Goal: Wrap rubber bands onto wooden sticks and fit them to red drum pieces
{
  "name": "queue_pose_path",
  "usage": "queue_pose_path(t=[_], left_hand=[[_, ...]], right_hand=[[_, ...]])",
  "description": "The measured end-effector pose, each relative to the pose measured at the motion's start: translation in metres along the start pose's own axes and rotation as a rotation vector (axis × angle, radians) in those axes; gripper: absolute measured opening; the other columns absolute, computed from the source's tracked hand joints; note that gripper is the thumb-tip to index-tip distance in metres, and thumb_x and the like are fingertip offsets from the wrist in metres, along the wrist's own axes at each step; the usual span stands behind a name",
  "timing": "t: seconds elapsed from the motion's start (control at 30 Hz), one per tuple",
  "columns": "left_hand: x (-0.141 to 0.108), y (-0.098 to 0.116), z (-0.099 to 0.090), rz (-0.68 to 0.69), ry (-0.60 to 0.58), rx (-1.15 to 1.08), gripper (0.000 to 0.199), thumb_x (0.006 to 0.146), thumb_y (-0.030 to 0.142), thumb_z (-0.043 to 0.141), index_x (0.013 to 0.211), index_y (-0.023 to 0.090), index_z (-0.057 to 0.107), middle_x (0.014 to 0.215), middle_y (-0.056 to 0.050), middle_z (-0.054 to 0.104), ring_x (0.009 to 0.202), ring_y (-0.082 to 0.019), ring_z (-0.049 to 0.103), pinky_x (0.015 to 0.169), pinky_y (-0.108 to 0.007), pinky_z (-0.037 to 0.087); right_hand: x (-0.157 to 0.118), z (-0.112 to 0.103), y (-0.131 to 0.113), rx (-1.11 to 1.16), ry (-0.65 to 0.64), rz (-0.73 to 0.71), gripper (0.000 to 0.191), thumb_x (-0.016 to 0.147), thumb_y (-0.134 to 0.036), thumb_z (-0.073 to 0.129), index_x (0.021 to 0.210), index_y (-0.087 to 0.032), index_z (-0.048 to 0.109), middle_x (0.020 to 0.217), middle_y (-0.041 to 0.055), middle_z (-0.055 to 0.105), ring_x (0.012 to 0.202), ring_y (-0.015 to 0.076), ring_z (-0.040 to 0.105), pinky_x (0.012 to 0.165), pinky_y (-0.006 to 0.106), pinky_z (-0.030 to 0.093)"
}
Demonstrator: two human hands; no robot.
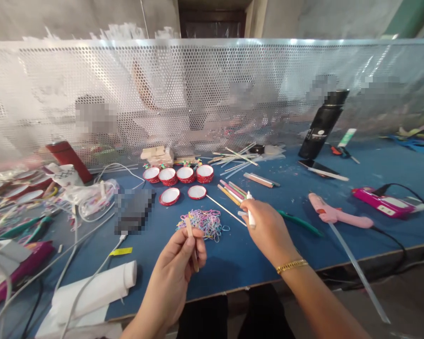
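Note:
Near the table's front edge, my left hand (pixel 179 263) is closed on a wooden craft stick (pixel 190 230), held tilted between thumb and fingers. My right hand (pixel 265 230) grips a slim white pen-like tube (pixel 250 212), its exact kind unclear. Just beyond my left hand lies a pile of pastel rubber bands (pixel 205 222). A thin pale stick (pixel 226 210) runs from a red-rimmed white cap (pixel 197 192) toward my right fingers; I cannot tell whether they touch it. Several coloured sticks (pixel 229 193) lie behind my right hand.
Stacked red-rimmed caps (pixel 185 175) stand farther back. At right are a pink glue gun (pixel 334 214), green pliers (pixel 300 222), a magenta device (pixel 383 202) and a black bottle (pixel 321 125). A white roll (pixel 95 287), cables and a phone-like device (pixel 136 212) lie left.

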State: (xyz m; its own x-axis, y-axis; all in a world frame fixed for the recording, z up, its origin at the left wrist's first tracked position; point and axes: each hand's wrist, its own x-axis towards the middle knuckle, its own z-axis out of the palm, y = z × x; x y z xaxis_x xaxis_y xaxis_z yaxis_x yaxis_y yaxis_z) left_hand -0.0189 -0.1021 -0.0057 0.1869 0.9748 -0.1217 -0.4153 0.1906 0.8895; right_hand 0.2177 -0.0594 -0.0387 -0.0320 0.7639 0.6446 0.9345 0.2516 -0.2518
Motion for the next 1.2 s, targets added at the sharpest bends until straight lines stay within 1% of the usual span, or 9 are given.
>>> queue_pose_path(t=[0.13, 0.2, 0.27, 0.33, 0.4, 0.53, 0.63, 0.83, 1.2], left_hand=[[-0.002, -0.002, -0.007, 0.07, 0.0, 0.056, 0.037, 0.089, 0.048, 0.072, 0.114, 0.021, 0.065, 0.08, -0.002, 0.07, 0.076, -0.014, 0.064, 0.079, -0.028, 0.055], [-0.003, -0.002, -0.009, 0.07, 0.004, 0.089, 0.037, 0.091, 0.048, 0.069, 0.116, 0.023, 0.061, 0.082, -0.002, 0.073, 0.079, -0.016, 0.068, 0.08, -0.032, 0.057], [-0.003, -0.002, -0.008, 0.049, -0.014, 0.141, 0.035, 0.092, 0.049, 0.068, 0.113, 0.022, 0.059, 0.086, -0.004, 0.076, 0.079, -0.018, 0.071, 0.079, -0.033, 0.058], [-0.001, -0.004, -0.006, 0.036, -0.053, 0.224, 0.036, 0.093, 0.051, 0.066, 0.11, 0.02, 0.059, 0.091, -0.007, 0.078, 0.079, -0.018, 0.072, 0.074, -0.03, 0.057], [0.002, -0.006, -0.003, 0.061, -0.077, 0.306, 0.038, 0.093, 0.053, 0.063, 0.108, 0.019, 0.06, 0.095, -0.009, 0.079, 0.081, -0.019, 0.073, 0.067, -0.026, 0.054], [0.007, -0.009, -0.001, 0.108, -0.064, 0.338, 0.038, 0.091, 0.055, 0.065, 0.095, 0.017, 0.063, 0.092, -0.01, 0.079, 0.078, -0.019, 0.072, 0.064, -0.025, 0.052], [0.008, -0.01, -0.003, 0.067, -0.05, 0.277, 0.038, 0.085, 0.053, 0.073, 0.092, 0.017, 0.064, 0.086, -0.007, 0.077, 0.072, -0.018, 0.07, 0.063, -0.025, 0.053], [0.009, -0.014, -0.006, 0.029, -0.097, 0.268, 0.035, 0.083, 0.05, 0.076, 0.09, 0.017, 0.067, 0.075, -0.002, 0.072, 0.066, -0.015, 0.064, 0.063, -0.024, 0.052], [0.009, -0.016, -0.005, 0.098, -0.094, 0.349, 0.037, 0.085, 0.052, 0.072, 0.082, 0.016, 0.064, 0.068, 0.001, 0.059, 0.061, -0.011, 0.049, 0.057, -0.02, 0.042]], right_hand=[[-0.002, -0.015, -0.01, 0.112, 0.218, 0.008, 0.013, 0.095, -0.022, 0.062, 0.107, -0.02, 0.065, 0.097, 0.0093, 0.074, 0.089, 0.0278, 0.069, 0.081, 0.044, 0.054], [-0.01, -0.023, -0.023, 0.346, 0.385, 0.051, 0.017, 0.1, -0.028, 0.056, 0.113, -0.022, 0.066, 0.1, 0.0076, 0.074, 0.092, 0.0243, 0.07, 0.086, 0.043, 0.054], [-0.022, -0.026, -0.041, 0.632, 0.465, 0.082, 0.029, 0.105, -0.034, 0.045, 0.122, -0.024, 0.065, 0.094, 0.0043, 0.072, 0.082, 0.0191, 0.068, 0.082, 0.039, 0.055], [-0.034, -0.023, -0.061, 0.808, 0.429, 0.079, 0.039, 0.107, -0.039, 0.036, 0.127, -0.026, 0.066, 0.085, 0.0016, 0.067, 0.074, 0.0166, 0.064, 0.074, 0.035, 0.054], [-0.042, -0.017, -0.078, 0.881, 0.333, 0.113, 0.035, 0.106, -0.033, 0.039, 0.128, -0.027, 0.066, 0.087, 0.0009, 0.067, 0.078, 0.0161, 0.065, 0.074, 0.033, 0.054], [-0.038, -0.007, -0.097, 0.813, 0.291, 0.09, 0.024, 0.099, -0.02, 0.052, 0.117, -0.026, 0.067, 0.094, -0.0001, 0.073, 0.086, 0.0154, 0.069, 0.093, 0.036, 0.052], [-0.028, -0.004, -0.102, 0.689, 0.349, 0.001, 0.017, 0.093, -0.017, 0.058, 0.106, -0.024, 0.066, 0.091, -0.0013, 0.074, 0.085, 0.0161, 0.07, 0.104, 0.041, 0.046], [-0.026, 0.005, -0.107, 0.655, 0.398, -0.034, 0.011, 0.088, -0.013, 0.062, 0.091, -0.022, 0.055, 0.075, -0.0041, 0.066, 0.068, 0.0136, 0.066, 0.104, 0.046, 0.044], [-0.027, 0.009, -0.104, 0.632, 0.36, -0.089, 0.013, 0.09, -0.009, 0.063, 0.089, -0.021, 0.056, 0.077, -0.0026, 0.069, 0.071, 0.0139, 0.068, 0.107, 0.047, 0.04]])
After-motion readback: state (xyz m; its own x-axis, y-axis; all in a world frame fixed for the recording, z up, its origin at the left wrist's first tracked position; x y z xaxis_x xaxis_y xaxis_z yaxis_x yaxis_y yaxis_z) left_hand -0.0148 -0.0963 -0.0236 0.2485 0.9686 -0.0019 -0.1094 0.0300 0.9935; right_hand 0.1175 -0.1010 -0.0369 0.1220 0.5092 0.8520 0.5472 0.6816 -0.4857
